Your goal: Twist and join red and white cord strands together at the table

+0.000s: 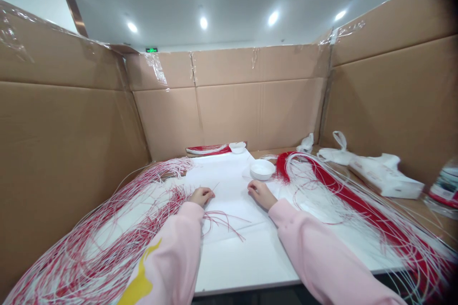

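Observation:
My left hand (202, 196) rests loosely curled on a white paper sheet (231, 205), and my right hand (262, 194) lies on the same sheet with its fingers bent. Neither hand visibly grips anything. A few thin red-and-white strands (223, 221) cross the sheet just below my left hand, joining a large tangled mass of red and white strands (107, 243) on the left. To the right sits a long looped bundle of red and white strands (361, 205). A white bowl (262, 169) stands just beyond my right hand.
Tall cardboard panels (229, 105) enclose the far end and sides of the white table (246, 267). At the far end are a small white dish (237, 147) and a flat red-and-white bundle (207, 149). White plastic bags (336, 155), a tissue packet (386, 176) and a plastic bottle (445, 186) lie right.

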{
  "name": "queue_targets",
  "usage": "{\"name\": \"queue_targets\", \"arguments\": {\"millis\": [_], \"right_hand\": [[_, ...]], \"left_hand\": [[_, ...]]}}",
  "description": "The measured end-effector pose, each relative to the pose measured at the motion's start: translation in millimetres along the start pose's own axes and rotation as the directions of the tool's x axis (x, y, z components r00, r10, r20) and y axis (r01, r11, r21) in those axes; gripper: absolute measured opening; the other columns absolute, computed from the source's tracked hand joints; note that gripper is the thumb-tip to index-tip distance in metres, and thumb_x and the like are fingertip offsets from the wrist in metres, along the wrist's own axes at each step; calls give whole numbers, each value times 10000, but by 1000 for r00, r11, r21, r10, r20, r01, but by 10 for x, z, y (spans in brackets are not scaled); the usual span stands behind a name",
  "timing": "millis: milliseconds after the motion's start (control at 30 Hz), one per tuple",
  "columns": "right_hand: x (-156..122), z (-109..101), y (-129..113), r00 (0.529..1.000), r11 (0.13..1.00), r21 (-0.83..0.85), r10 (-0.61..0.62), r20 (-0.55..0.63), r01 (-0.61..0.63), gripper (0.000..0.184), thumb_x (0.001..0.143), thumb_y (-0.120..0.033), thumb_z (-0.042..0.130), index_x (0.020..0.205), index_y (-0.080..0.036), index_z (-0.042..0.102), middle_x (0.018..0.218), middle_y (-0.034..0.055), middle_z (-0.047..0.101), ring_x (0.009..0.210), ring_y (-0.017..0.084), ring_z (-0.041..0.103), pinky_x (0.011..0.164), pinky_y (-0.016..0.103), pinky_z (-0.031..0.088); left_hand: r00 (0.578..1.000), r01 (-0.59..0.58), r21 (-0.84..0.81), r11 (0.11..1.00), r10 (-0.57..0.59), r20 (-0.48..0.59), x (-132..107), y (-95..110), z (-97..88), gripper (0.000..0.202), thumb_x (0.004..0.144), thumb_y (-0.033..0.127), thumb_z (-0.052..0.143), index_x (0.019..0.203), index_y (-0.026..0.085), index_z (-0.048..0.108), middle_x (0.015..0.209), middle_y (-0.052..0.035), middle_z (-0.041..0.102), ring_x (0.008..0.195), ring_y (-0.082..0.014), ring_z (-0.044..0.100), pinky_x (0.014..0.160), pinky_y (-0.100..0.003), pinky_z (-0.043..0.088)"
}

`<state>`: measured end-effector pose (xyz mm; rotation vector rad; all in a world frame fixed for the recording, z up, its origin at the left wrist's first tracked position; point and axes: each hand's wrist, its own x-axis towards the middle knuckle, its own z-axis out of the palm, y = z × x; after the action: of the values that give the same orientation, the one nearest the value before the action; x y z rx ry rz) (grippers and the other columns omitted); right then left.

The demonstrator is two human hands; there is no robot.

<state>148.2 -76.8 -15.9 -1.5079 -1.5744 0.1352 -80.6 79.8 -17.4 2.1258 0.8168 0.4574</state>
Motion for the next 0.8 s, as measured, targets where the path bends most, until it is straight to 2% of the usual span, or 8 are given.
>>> {"name": "queue_targets", "arguments": {"millis": [200, 367, 467, 600, 700, 800], "right_hand": [[2, -1, -29, 999, 998, 59, 26, 46, -28, 90, 767, -156, 432, 697, -148, 487, 690, 27, 535, 615, 135, 572, 617, 256, 428], [16, -167, -51, 991, 985, 138, 87, 107, -101, 126, 784, -253, 432, 723, -152, 476, 683, 23, 550, 591, 143, 599, 611, 266, 433], [-6, -266, -35, 962, 961, 192, 153, 227, -198, 185, 763, -330, 454, 727, -149, 472, 604, 20, 570, 569, 162, 614, 548, 253, 429], [-47, -297, -29, 892, 924, 232, 190, 411, -304, 238, 700, -376, 504, 685, -139, 488, 515, 11, 569, 528, 165, 614, 470, 215, 378], [-59, -265, -33, 874, 910, 251, 196, 444, -332, 241, 680, -377, 522, 673, -138, 491, 523, 0, 568, 541, 157, 618, 487, 210, 371], [-54, -234, -22, 885, 902, 267, 208, 417, -338, 246, 675, -380, 530, 669, -137, 492, 538, -2, 567, 561, 159, 620, 522, 224, 390]], "left_hand": [[1000, -1, 3, 1000, 1, -8, -1, -2, 6, 296, 701, 294, 422, 749, 83, 624, 459, 31, 415, 449, -80, 365, 487, -204, 280], [1000, -6, 3, 1000, 6, -15, 25, -55, 14, 306, 705, 315, 425, 757, 91, 626, 449, 36, 407, 444, -78, 354, 480, -202, 265], [1000, -8, 1, 1000, 8, -12, 35, -79, 19, 315, 711, 327, 424, 762, 91, 625, 436, 39, 399, 437, -78, 343, 477, -203, 256], [1000, -9, -6, 1000, 9, -5, 30, -66, 21, 309, 711, 319, 422, 756, 86, 621, 433, 39, 399, 433, -78, 339, 478, -204, 255], [1000, -8, -6, 1000, 8, -7, 18, -36, 16, 307, 714, 313, 420, 753, 85, 622, 434, 38, 396, 436, -78, 338, 477, -204, 252], [1000, -7, -1, 1000, 7, -14, 12, -20, 11, 300, 714, 308, 424, 751, 86, 623, 438, 36, 401, 441, -79, 340, 479, -204, 254]]}}
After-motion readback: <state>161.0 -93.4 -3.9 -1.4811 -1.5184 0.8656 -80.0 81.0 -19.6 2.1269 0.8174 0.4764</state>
